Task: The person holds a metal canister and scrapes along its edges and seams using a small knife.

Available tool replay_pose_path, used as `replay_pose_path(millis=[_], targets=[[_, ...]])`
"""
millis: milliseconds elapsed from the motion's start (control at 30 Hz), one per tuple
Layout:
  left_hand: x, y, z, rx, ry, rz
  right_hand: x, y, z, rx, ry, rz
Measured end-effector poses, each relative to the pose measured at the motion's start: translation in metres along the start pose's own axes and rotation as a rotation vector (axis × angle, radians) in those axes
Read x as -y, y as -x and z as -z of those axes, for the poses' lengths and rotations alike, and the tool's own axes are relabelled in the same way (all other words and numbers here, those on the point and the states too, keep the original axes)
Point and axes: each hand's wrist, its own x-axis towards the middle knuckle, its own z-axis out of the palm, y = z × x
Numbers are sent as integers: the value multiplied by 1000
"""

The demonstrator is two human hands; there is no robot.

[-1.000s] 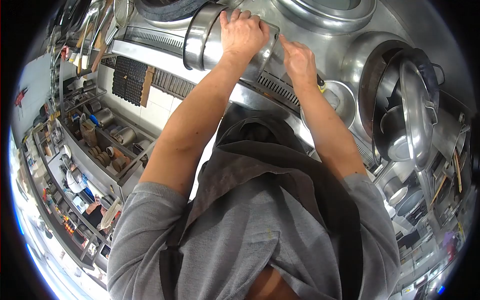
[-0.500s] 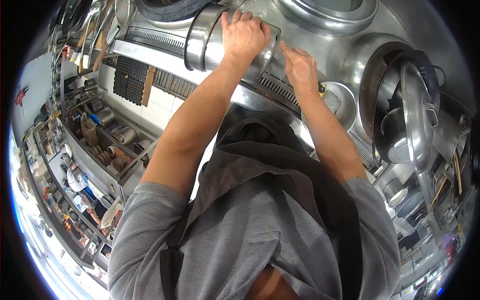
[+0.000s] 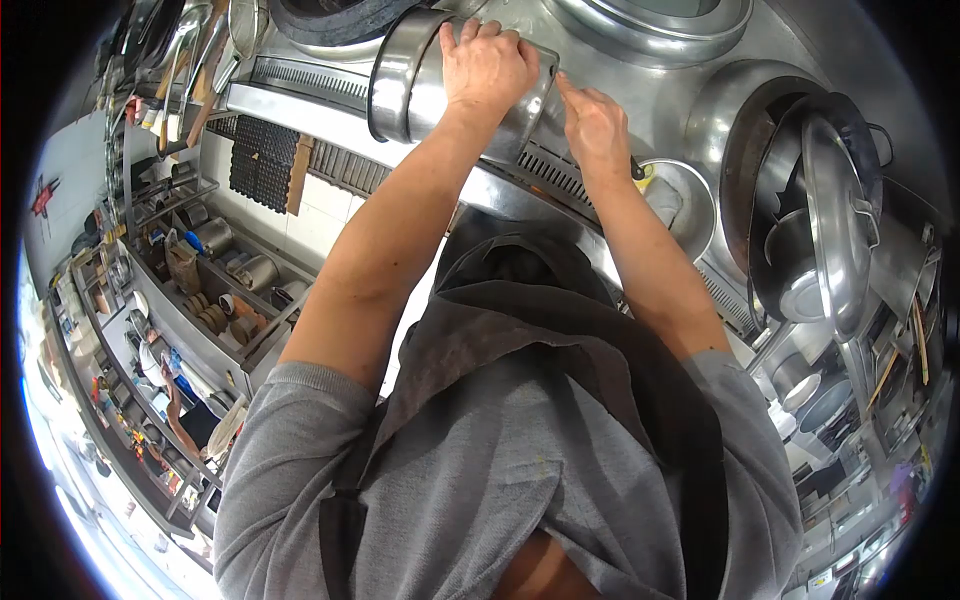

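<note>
Holding a steel pot (image 3: pixel 430 95): left hand (image 3: pixel 490 65) atop, right hand (image 3: pixel 598 125) perhaps touching.

A commercial kitchen with a steel counter (image 3: pixel 655 112), large pan lid (image 3: pixel 835 245) and crowded shelves (image 3: pixel 195 325)

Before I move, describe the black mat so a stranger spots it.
Start at the steel counter, left of the pot. Just below its edge in view sits the black mat, dotted with small holes, unlike the slatted grate past the brown strip.

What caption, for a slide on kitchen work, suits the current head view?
Left hand on a tipped metal pot, right hand near its edge, a metal bowl close by.
</note>
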Motion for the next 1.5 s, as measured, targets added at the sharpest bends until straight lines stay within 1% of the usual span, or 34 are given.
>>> replay_pose_path(millis=[200, 300, 367, 400, 467, 500, 567, 600, 667, 700, 767, 800, 867, 900, 967, 1000, 1033, 1100, 1133, 1200, 1333, 1400, 1500], targets=[[0, 0, -2, 19, -10, 18, 4, 0, -4, -4, -10, -36], [-1, -1, -1, 35, -2, 21, 6, -1, 0, 10, -1, -91], [0, -1, -2, 32, 0, 17, 4, -2, 1, -11, -231, -199], [0, -1, -2, 21, -3, 14, 8, -7, 10, -12, -230, -197], [0, -3, -2, 8, -6, 15, 22, -20, 36, 50, -403, -520], [0, -2, -2, 24, -9, 20, 18, -17, 37, 54, -400, -524], [-1, -1, 1, 32, -9, 22, 7, -14, 39, -16, -615, -486], [-1, -2, 2, 51, -7, 22, -5, 4, 20, 59, -737, -656], [-2, -5, 3, 56, 0, 24, -15, 38, 12, 362, -633, -849], [-2, -4, 3, 37, -9, 18, -13, 50, 12, 370, -570, -851], [0, 0, 1, 37, -15, 11, -25, 55, 10, 360, -535, -817], [-1, 0, 3, 43, -12, 20, -18, 54, 15, 358, -532, -831], [-2, -1, 5, 35, -8, 25, 4, 35, 29, 33, -614, -503], [0, 0, 5, 58, 3, 29, 4, 39, 32, 26, -613, -499], [0, -3, 3, 63, 13, 35, 3, 51, 39, 314, -475, -536], [0, -2, 3, 31, -8, 31, 9, 52, 48, 432, -391, -600], [0, 0, 2, 5, -30, 29, 6, 52, 47, 437, -385, -596], [1, 0, 0, 30, -25, 45, 2, 57, 45, 285, -195, -339], [-1, 0, 2, 47, -18, 49, 2, 56, 47, 287, -192, -345], [-3, -2, 4, 50, -4, 54, 4, 43, 54, 206, -123, -76], [0, -2, 4, 92, 59, 67, 12, 38, 56, 255, -138, -132], [0, -1, 2, 72, 56, 69, 13, 39, 54, 247, -55, -91], [0, 0, 2, 75, 54, 69, 15, 39, 50, 209, -42, -115]])
